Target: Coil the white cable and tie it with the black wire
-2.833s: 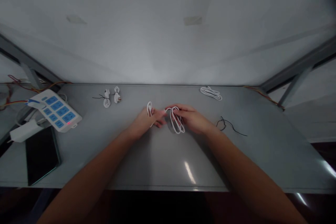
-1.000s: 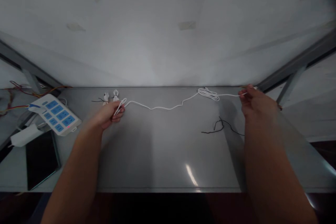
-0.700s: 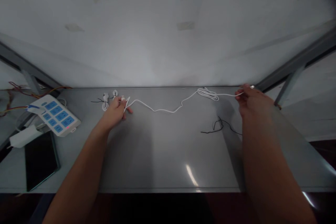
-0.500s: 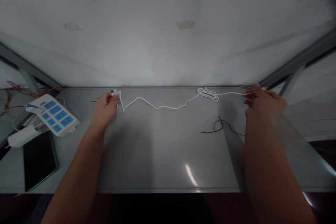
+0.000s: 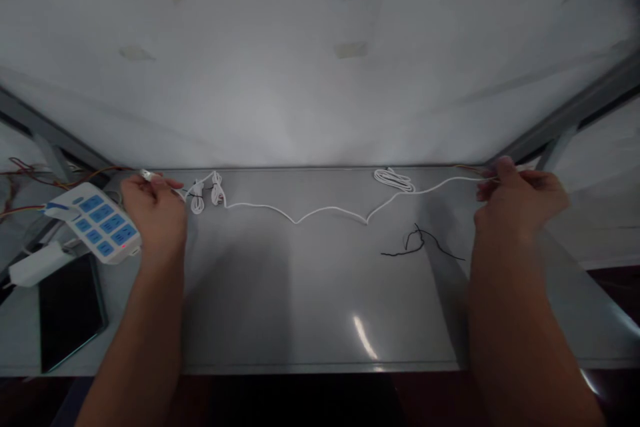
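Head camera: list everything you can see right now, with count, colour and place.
Cable: one, white, stretched across the table between both hands.
Bundled cables: two, white, back left.
Loose coil: one, white, back right.
Black tie: one, right of centre.
Power strip: one, white with blue sockets, left.
Tablet: one, black, near left edge.
Table: one, grey.
Left hand: pinches the cable's left end.
Right hand: pinches the right end.

Both forearms are bare to the bottom edge of the view, with no sleeves, gloves, watch or rings showing on the left hand (image 5: pixel 154 210) or right hand (image 5: pixel 517 203).
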The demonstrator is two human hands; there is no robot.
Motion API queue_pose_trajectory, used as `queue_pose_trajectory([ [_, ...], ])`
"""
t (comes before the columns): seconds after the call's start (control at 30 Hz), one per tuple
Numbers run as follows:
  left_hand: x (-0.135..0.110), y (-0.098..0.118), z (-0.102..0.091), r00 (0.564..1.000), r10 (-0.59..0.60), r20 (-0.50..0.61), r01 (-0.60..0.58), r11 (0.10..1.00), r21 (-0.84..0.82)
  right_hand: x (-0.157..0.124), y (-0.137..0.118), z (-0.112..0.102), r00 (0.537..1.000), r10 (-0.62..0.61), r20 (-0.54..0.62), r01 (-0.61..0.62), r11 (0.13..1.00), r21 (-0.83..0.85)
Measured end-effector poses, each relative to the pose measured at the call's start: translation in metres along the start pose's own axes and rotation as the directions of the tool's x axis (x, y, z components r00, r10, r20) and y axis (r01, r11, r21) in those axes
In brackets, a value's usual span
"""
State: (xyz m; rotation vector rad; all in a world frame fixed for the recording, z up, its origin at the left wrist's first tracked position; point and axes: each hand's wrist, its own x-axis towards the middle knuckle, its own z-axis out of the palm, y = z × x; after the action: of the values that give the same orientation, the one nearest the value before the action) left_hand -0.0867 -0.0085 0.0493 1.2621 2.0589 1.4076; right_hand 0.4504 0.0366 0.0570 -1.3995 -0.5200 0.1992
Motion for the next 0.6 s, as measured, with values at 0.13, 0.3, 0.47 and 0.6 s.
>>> queue_pose_trajectory([
  [0.13, -0.034, 0.020, 0.033, 0.982, 0.181, -0.051, -0.186, 0.972, -0.145, -0.040, -0.011, 0.021, 0.971, -0.106, 0.215, 0.065, 0.979, 0.191],
  [0.3, -0.085, 0.032, 0.073, 0.830, 0.274, 0.486, -0.229, 0.962, -0.151, -0.114, -0.016, 0.034, 0.681, -0.141, 0.719, 0.107, 0.990, 0.093],
  [0.47, -0.113, 0.033, 0.092, 0.669, 0.366, 0.648, -0.333, 0.926, -0.179, -0.166, -0.008, 0.032, 0.157, -0.264, 0.952, 0.330, 0.922, 0.201],
  [0.6, -0.111, 0.028, 0.096, 0.677, 0.405, 0.614, -0.297, 0.914, -0.276, -0.181, 0.000, 0.031, 0.024, -0.342, 0.939, 0.402, 0.864, 0.304],
])
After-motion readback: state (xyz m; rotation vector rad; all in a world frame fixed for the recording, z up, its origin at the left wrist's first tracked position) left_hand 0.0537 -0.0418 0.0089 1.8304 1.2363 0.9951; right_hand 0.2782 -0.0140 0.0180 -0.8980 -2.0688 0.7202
